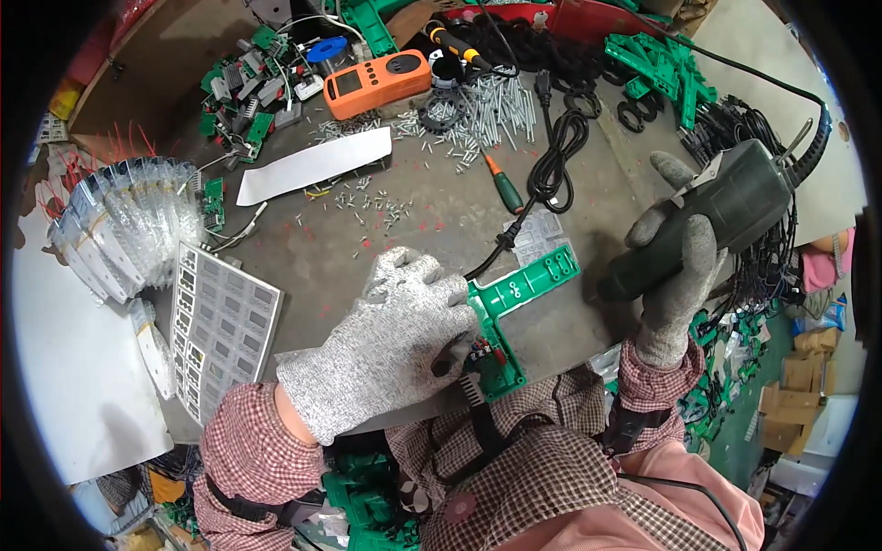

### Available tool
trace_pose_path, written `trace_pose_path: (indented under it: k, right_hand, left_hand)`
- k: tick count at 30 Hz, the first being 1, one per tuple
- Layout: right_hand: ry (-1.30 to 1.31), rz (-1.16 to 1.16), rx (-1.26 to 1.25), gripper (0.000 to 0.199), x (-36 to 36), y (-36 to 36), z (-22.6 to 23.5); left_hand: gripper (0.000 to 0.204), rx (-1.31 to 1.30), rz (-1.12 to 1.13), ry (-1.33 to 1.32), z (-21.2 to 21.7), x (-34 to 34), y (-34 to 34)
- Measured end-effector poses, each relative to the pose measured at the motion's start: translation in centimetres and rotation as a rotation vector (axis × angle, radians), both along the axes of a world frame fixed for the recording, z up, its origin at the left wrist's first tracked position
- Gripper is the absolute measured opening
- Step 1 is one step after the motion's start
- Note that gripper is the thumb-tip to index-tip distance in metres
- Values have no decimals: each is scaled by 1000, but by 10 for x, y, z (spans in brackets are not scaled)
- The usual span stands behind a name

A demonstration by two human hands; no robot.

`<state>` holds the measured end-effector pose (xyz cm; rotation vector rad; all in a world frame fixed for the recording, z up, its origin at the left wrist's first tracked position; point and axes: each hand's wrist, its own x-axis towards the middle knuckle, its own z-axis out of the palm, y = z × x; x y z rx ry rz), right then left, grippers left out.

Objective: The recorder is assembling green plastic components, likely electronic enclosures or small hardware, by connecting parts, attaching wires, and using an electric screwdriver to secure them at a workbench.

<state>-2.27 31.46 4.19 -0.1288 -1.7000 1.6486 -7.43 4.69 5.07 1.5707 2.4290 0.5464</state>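
My left hand (395,335), in a grey speckled knit glove, is closed on the edge of a green plastic housing (524,286). The housing is L-shaped and lies open side up near the table's front edge. Small dark and red parts sit in its lower end, and a black power cord (501,241) runs to it from under my fingers. My right hand (684,248), gloved alike, grips a dark green corded electric screwdriver (712,216). Its nose points down and left, to the right of the housing and apart from it; no bit can be made out.
Behind lie loose screws (496,106), an orange meter (377,84), a small screwdriver (503,184) and a white paper strip (317,165). At left are bagged parts (129,220) and a gridded panel (225,321). Green housings (657,73) and black cables (749,129) crowd the right.
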Motion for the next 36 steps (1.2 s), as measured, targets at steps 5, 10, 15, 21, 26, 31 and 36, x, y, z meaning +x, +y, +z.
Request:
trace_pose_path:
  k: [5, 10, 15, 21, 26, 31, 36]
  right_hand:
    - [-106, -26, -97, 69, 4, -2, -1]
    - [-120, -28, -129, 68, 4, -1, -1]
    - [-88, 58, -118, 70, 6, 3, -1]
    - [-71, 258, -342, 82, 9, 29, -25]
    - [134, 40, -314, 85, 9, 1, -19]
    - [648, 612, -401, 75, 5, -36, -11]
    - [568, 859, -389, 69, 2, -53, -18]
  left_hand:
    - [14, -53, 39, -14, 6, 1, 8]
    - [16, -79, 19, -43, 6, -1, 9]
    - [16, -54, 35, -72, 1, -1, 7]
    - [17, 105, 18, -141, -11, -6, 0]
    - [15, 68, 19, -116, -16, -4, 1]
    - [14, 63, 14, -125, -18, -3, -1]
    - [11, 92, 46, -77, -23, -1, 0]
